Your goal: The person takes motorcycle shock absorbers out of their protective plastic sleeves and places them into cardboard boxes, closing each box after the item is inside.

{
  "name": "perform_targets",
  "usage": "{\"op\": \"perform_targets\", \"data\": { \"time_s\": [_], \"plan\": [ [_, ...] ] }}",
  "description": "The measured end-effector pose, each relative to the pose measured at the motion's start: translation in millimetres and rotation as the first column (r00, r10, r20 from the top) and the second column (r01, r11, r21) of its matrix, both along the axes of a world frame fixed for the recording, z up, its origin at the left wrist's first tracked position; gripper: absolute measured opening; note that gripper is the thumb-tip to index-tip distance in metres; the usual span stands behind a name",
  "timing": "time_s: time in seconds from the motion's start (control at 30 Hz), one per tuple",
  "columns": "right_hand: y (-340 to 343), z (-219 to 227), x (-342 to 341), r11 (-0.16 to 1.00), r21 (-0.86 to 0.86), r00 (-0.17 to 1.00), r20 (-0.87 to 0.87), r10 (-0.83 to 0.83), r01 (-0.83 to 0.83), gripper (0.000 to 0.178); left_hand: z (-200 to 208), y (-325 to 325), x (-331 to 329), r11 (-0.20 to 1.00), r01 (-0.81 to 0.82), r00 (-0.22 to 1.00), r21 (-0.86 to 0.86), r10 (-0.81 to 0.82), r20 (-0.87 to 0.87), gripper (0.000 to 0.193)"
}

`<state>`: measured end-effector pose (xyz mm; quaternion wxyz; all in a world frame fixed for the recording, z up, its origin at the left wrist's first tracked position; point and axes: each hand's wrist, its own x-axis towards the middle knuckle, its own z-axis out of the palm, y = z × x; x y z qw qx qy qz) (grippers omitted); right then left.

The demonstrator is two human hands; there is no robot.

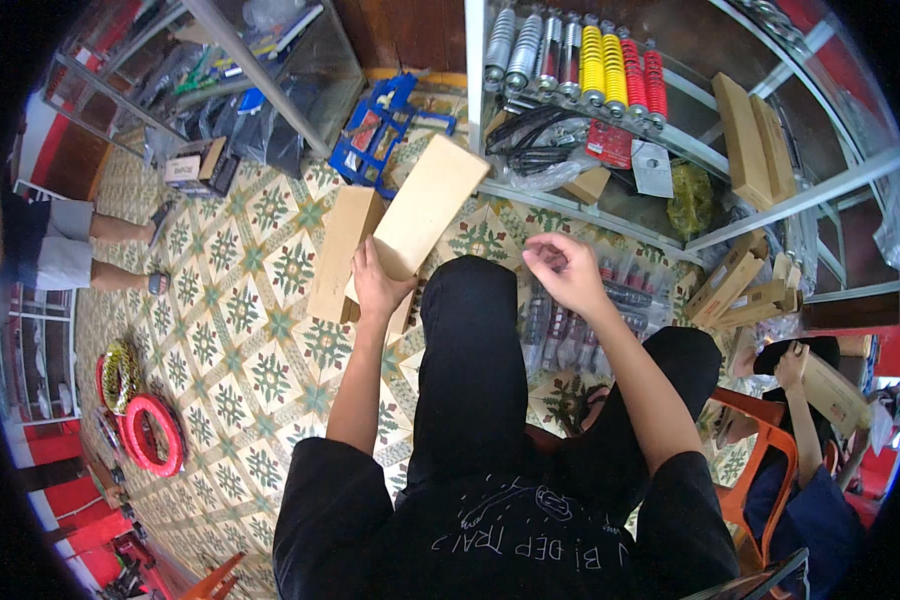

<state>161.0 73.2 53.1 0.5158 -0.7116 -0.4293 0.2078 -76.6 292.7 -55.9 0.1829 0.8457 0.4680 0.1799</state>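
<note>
Tiled floor (295, 265) bears a blue frame (392, 95) beyond boxes (432, 205).

cartons (430, 205): ahead-left of knees (470, 300) | shock absorbers (592, 62): in cabinet (800, 198), ahead right | rings (175, 440): on floor (210, 345), left

From here I lose part of the pale box (435, 200) behind the left hand (378, 287); the view's left edge cuts off a standing bystander (65, 265).
</note>
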Motion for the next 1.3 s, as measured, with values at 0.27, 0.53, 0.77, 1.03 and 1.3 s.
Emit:
{"op": "perform_targets", "data": {
  "time_s": [0.27, 0.53, 0.77, 1.03, 1.3],
  "plan": [
    [-29, 53, 15, 0.935, 0.262, 0.826, -0.562, -0.053, 0.238, 0.06, 143, -36, 51, 0.855, 0.298, 0.894, 0.425, -0.406, 0.189, 0.112],
    [-107, 85, 65, 0.851, 0.465, 0.934, -0.348, -0.077, 0.244, 0.051, 195, -91, 149, 0.616, 0.744, 0.557, 0.259, -0.786, 0.268, 0.1],
    [-141, 66, 72, 0.971, 0.203, 0.983, 0.104, -0.152, 0.129, 0.056, 180, -155, 209, 0.41, 0.91, 0.263, 0.058, -0.682, 0.683, 0.076],
    [-144, 44, 65, 0.981, 0.006, 0.945, 0.268, -0.187, 0.193, 0.069, 120, -178, 190, 0.413, 0.884, 0.347, -0.219, -0.267, 0.899, 0.075],
    [-128, 53, 52, 0.975, 0.031, 0.959, 0.176, -0.221, 0.219, 0.07, 131, -191, 187, 0.524, 0.806, 0.357, -0.276, -0.058, 0.932, 0.08]
  ]
}}
